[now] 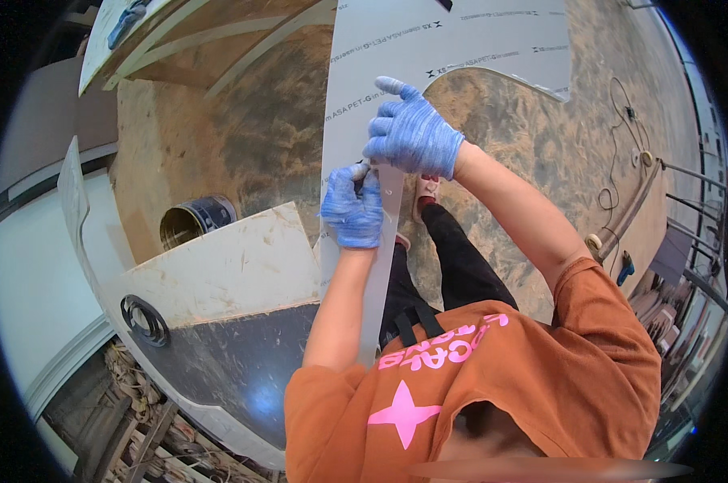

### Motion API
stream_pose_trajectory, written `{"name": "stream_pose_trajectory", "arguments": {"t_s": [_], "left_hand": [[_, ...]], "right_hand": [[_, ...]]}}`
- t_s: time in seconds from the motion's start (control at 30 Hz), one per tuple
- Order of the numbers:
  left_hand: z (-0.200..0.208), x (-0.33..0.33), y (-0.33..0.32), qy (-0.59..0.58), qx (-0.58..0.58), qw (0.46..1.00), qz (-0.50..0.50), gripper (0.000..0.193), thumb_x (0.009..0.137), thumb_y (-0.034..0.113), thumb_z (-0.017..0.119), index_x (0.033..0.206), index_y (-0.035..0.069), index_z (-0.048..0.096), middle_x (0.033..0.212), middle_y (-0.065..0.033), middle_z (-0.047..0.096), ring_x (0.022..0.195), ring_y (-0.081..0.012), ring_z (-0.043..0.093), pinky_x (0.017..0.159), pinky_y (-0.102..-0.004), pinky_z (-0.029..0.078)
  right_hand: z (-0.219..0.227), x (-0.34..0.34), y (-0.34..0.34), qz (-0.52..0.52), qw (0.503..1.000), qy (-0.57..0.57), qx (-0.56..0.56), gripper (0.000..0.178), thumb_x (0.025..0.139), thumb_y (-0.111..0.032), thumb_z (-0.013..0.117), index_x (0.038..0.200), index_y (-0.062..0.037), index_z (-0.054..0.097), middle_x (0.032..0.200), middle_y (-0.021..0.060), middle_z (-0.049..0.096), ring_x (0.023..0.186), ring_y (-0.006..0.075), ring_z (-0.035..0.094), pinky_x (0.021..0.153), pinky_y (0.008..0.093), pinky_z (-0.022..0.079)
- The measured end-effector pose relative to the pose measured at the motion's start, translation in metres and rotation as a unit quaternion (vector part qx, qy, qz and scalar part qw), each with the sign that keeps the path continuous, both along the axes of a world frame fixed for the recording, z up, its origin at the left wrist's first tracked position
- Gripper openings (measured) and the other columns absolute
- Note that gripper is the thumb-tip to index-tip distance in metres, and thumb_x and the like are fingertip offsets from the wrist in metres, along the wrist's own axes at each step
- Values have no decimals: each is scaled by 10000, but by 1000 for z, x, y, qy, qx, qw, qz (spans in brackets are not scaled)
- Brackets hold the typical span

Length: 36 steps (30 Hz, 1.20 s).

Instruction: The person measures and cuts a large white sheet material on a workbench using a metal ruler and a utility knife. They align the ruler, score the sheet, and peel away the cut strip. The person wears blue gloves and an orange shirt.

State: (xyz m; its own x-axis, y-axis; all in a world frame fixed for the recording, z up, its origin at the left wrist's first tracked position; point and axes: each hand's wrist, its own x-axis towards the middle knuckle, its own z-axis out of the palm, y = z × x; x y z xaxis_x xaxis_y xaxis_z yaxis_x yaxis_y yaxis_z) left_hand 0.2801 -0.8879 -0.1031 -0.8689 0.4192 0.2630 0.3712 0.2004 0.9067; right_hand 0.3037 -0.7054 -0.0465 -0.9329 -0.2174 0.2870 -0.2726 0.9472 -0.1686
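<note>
A long grey panel [448,40], covered in film with printed rows, runs from the far side down toward my body. Its right side has a curved cut-out. My left hand [352,211], in a blue knit glove, is closed over the panel's narrow part. A small dark thing shows between its thumb and fingers, too hidden to name. Just beyond and to the right, my gloved right hand [414,135] lies at the panel's edge near the cut-out. Its forefinger points left while the other fingers curl in; whatever they hold is hidden beneath.
Left of me stands a white-and-dark board [243,262] with a black coil [144,320] on it. Behind it is an open dark bucket [196,221]. A curved wooden frame [219,48] stands far left. A cable [613,153] lies on the dusty floor at right.
</note>
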Motion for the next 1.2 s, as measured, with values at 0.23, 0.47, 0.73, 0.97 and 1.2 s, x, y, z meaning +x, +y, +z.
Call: {"name": "stream_pose_trajectory", "arguments": {"t_s": [0.23, 0.47, 0.73, 0.97, 1.2], "left_hand": [[27, -1, 9, -17, -52, 997, -46, 574, 699, 413, 831, 1098, 68, 604, 981, -81, 630, 838, -223, 623, 768, -358, 516], [27, -34, 54, 77, -202, 972, -89, 234, 760, 231, 787, 922, 96, 684, 843, -81, 667, 718, -240, 665, 656, -353, 523], [9, -29, 52, 61, -104, 993, -12, 162, 827, 151, 741, 914, 49, 651, 810, -98, 646, 703, -195, 637, 654, -314, 511], [27, -24, 57, 19, -113, 993, -40, 358, 772, 236, 797, 1022, 44, 627, 872, -79, 654, 735, -182, 619, 715, -307, 516], [35, -49, 96, 126, -229, 958, -118, 264, 781, 325, 766, 933, 132, 672, 823, -75, 649, 713, -243, 646, 660, -364, 522]], "right_hand": [[6, 26, 38, -234, 834, 74, -495, 83, 796, -238, 751, 860, -190, 732, 879, -4, 692, 803, 196, 655, 1025, 454, 375], [-24, 44, 38, -215, 959, 47, -177, 282, 738, -315, 786, 992, -211, 722, 1001, -4, 678, 962, 207, 623, 1038, 461, 360], [-18, -1, 43, -166, 986, 20, -5, 106, 732, -250, 692, 816, -316, 690, 844, -88, 619, 900, 150, 599, 1125, 518, 211], [-15, 2, 54, -109, 988, 81, -71, 55, 751, -210, 690, 775, -258, 681, 799, -56, 629, 833, 177, 617, 1056, 462, 333], [-19, 35, 69, -274, 895, 207, -283, 173, 732, -218, 791, 848, -117, 711, 798, 47, 673, 745, 232, 616, 794, 370, 454]]}}
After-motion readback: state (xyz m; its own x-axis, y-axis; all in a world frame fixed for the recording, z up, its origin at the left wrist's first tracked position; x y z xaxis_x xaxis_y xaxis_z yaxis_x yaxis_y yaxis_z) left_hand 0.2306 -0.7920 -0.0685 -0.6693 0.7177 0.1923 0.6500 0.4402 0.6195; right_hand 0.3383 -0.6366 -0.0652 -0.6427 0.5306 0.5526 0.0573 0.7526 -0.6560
